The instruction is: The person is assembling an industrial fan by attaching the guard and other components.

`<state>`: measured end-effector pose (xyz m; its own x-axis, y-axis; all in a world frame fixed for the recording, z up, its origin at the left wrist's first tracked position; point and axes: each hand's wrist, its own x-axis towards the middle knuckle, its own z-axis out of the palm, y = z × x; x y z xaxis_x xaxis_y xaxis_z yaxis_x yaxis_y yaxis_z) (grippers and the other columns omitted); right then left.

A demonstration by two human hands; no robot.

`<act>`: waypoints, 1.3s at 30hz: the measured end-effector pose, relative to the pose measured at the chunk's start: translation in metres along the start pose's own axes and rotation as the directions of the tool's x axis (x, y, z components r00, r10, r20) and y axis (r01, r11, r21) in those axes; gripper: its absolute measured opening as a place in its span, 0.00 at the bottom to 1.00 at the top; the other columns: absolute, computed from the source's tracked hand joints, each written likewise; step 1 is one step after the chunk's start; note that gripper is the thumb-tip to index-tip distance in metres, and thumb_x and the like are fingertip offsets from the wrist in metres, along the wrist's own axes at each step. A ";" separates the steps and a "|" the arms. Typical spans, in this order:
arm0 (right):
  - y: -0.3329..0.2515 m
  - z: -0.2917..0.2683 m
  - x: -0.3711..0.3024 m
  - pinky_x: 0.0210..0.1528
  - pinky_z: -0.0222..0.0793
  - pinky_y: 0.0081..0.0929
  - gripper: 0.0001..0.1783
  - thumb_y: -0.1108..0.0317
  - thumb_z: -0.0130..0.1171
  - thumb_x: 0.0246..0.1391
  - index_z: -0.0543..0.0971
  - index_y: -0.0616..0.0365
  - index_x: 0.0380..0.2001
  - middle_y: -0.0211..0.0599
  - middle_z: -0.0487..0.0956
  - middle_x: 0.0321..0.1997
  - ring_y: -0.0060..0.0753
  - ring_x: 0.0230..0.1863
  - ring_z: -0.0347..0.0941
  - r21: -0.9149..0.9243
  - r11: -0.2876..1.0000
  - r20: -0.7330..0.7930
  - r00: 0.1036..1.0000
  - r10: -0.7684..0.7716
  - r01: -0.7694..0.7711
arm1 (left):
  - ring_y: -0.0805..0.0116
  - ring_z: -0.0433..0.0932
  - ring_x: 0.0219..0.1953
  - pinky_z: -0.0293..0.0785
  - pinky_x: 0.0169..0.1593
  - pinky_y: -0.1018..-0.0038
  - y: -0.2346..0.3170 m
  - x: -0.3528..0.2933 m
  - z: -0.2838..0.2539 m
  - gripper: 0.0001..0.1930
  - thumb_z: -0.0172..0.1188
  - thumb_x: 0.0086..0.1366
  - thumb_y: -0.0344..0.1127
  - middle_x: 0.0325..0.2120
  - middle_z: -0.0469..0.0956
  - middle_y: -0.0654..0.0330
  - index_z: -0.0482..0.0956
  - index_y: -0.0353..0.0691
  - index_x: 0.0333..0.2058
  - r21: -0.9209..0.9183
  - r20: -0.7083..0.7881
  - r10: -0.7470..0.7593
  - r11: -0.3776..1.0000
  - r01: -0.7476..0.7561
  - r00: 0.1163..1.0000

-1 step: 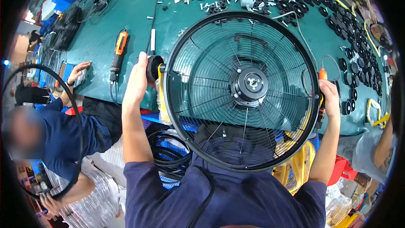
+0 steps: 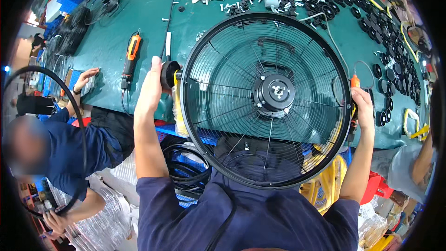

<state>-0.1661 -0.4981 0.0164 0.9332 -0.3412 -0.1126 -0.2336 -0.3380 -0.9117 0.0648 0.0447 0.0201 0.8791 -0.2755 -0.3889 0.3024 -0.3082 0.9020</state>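
Observation:
Upright in front of me is a round black wire fan guard (image 2: 223,104) in a black outer ring, with a dark motor (image 2: 277,92) at its middle. My left hand (image 2: 149,90) is closed at the left side, pressed on a black knob (image 2: 169,75) that joins the ring. A yellow part (image 2: 180,114) hangs beside that knob. On the opposite side my right hand (image 2: 363,104) grips the ring's edge, and most of its fingers are hidden. Close above it shows the orange end of a tool (image 2: 355,81).
An orange-and-black electric screwdriver (image 2: 131,60) lies left on the green table (image 2: 107,46). Black round parts (image 2: 390,74) and screws spread at the right and back. Below are coiled black tubes (image 2: 186,167) and yellow frames (image 2: 320,190). A co-worker (image 2: 69,144) at left holds a black ring (image 2: 76,97).
The co-worker's black ring has shifted slightly up and to the left. My hands and the fan guard show hardly any movement.

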 end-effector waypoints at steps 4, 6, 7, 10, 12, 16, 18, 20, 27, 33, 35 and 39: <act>0.013 -0.007 -0.001 0.41 0.68 0.21 0.14 0.65 0.52 0.63 0.78 0.67 0.40 0.32 0.78 0.35 0.21 0.34 0.73 0.007 0.998 -0.062 0.996 0.059 -0.059 | 0.63 0.70 0.60 0.62 0.64 0.65 -0.001 -0.010 0.005 0.35 0.53 0.69 0.55 0.57 0.72 0.55 0.63 0.36 0.66 -0.181 0.093 0.458 0.881 -0.438 0.884; -0.008 0.012 -0.005 0.35 0.66 0.18 0.14 0.66 0.49 0.64 0.78 0.65 0.32 0.28 0.79 0.27 0.18 0.29 0.72 0.059 0.996 -0.090 0.994 0.065 -0.060 | 0.69 0.71 0.54 0.64 0.58 0.71 -0.006 -0.011 0.009 0.33 0.54 0.69 0.50 0.55 0.73 0.57 0.64 0.36 0.66 -0.143 0.079 0.506 0.858 -0.493 0.859; -0.009 0.010 -0.005 0.35 0.66 0.18 0.14 0.66 0.49 0.64 0.78 0.65 0.32 0.28 0.79 0.27 0.18 0.29 0.72 0.062 0.996 -0.087 0.994 0.068 -0.062 | 0.75 0.73 0.47 0.66 0.53 0.77 -0.009 -0.012 0.010 0.31 0.56 0.68 0.46 0.53 0.75 0.58 0.65 0.35 0.65 -0.105 0.066 0.553 0.832 -0.545 0.831; -0.011 0.010 -0.006 0.36 0.65 0.19 0.13 0.66 0.50 0.63 0.78 0.66 0.33 0.27 0.78 0.28 0.17 0.30 0.71 0.003 1.000 -0.101 0.994 0.030 -0.030 | 0.76 0.75 0.42 0.69 0.49 0.80 -0.015 -0.002 -0.004 0.30 0.50 0.73 0.52 0.49 0.77 0.59 0.67 0.36 0.64 -0.095 0.008 0.260 0.961 -0.259 0.965; 0.001 0.005 -0.004 0.36 0.65 0.19 0.13 0.66 0.51 0.63 0.78 0.66 0.33 0.27 0.78 0.28 0.17 0.30 0.71 -0.005 1.000 -0.085 0.996 0.017 -0.017 | 0.75 0.75 0.44 0.70 0.50 0.78 -0.011 0.001 -0.001 0.31 0.41 0.75 0.58 0.49 0.77 0.59 0.68 0.38 0.63 -0.138 -0.030 0.007 0.990 -0.012 1.000; 0.012 -0.005 0.000 0.37 0.65 0.19 0.13 0.66 0.50 0.63 0.78 0.65 0.33 0.25 0.77 0.28 0.16 0.30 0.69 -0.046 0.998 -0.013 0.999 0.046 -0.046 | 0.64 0.71 0.60 0.65 0.63 0.67 -0.005 -0.004 0.009 0.36 0.56 0.68 0.56 0.59 0.71 0.55 0.63 0.36 0.66 -0.190 0.089 0.438 0.889 -0.416 0.895; 0.003 0.002 -0.003 0.37 0.65 0.19 0.13 0.66 0.50 0.63 0.78 0.65 0.33 0.25 0.77 0.27 0.16 0.30 0.69 -0.001 0.998 -0.044 0.997 0.059 -0.059 | 0.66 0.71 0.59 0.64 0.64 0.68 0.002 -0.013 0.014 0.38 0.58 0.65 0.55 0.59 0.71 0.55 0.63 0.37 0.66 -0.204 0.122 0.465 0.877 -0.436 0.877; -0.008 0.008 -0.005 0.37 0.65 0.19 0.13 0.66 0.50 0.64 0.78 0.64 0.32 0.25 0.77 0.27 0.16 0.29 0.69 0.044 0.996 -0.067 0.995 0.077 -0.074 | 0.70 0.76 0.52 0.69 0.60 0.71 -0.004 -0.010 0.015 0.32 0.54 0.69 0.55 0.52 0.77 0.56 0.69 0.37 0.62 -0.184 0.058 0.512 0.849 -0.495 0.857; 0.011 -0.012 0.003 0.39 0.69 0.22 0.15 0.66 0.49 0.64 0.79 0.68 0.39 0.34 0.79 0.34 0.23 0.32 0.74 0.001 0.998 0.089 0.994 0.061 -0.062 | 0.74 0.78 0.41 0.72 0.49 0.75 -0.001 0.003 0.010 0.29 0.39 0.75 0.57 0.39 0.82 0.60 0.78 0.39 0.54 -0.145 -0.091 0.078 0.985 -0.091 0.993; -0.001 0.006 -0.003 0.39 0.67 0.20 0.15 0.65 0.48 0.64 0.78 0.66 0.34 0.30 0.79 0.29 0.19 0.31 0.71 -0.041 0.999 -0.056 0.998 0.019 -0.022 | 0.68 0.75 0.53 0.69 0.57 0.73 0.002 -0.012 0.010 0.28 0.54 0.70 0.45 0.54 0.76 0.55 0.67 0.34 0.63 -0.164 0.133 0.400 0.911 -0.378 0.907; 0.000 0.005 -0.002 0.37 0.66 0.19 0.14 0.65 0.49 0.64 0.78 0.64 0.31 0.27 0.78 0.27 0.17 0.30 0.70 -0.049 0.999 -0.118 0.993 -0.022 0.016 | 0.68 0.75 0.54 0.70 0.58 0.72 -0.007 -0.006 -0.003 0.27 0.56 0.67 0.40 0.53 0.77 0.53 0.68 0.34 0.62 -0.201 0.116 0.367 0.919 -0.340 0.923; -0.005 0.003 -0.001 0.38 0.67 0.20 0.14 0.65 0.48 0.63 0.78 0.64 0.32 0.29 0.79 0.27 0.19 0.30 0.72 -0.009 1.000 0.010 1.000 0.022 -0.022 | 0.66 0.75 0.56 0.67 0.61 0.70 -0.007 -0.010 -0.007 0.23 0.56 0.66 0.36 0.53 0.78 0.52 0.71 0.34 0.59 -0.342 0.035 0.299 0.900 -0.270 0.954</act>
<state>-0.1651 -0.4935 0.0194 0.9303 -0.3402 -0.1369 -0.2568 -0.3380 -0.9055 0.0565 0.0561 0.0188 0.9158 -0.3869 -0.1079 0.1613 0.1083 0.9809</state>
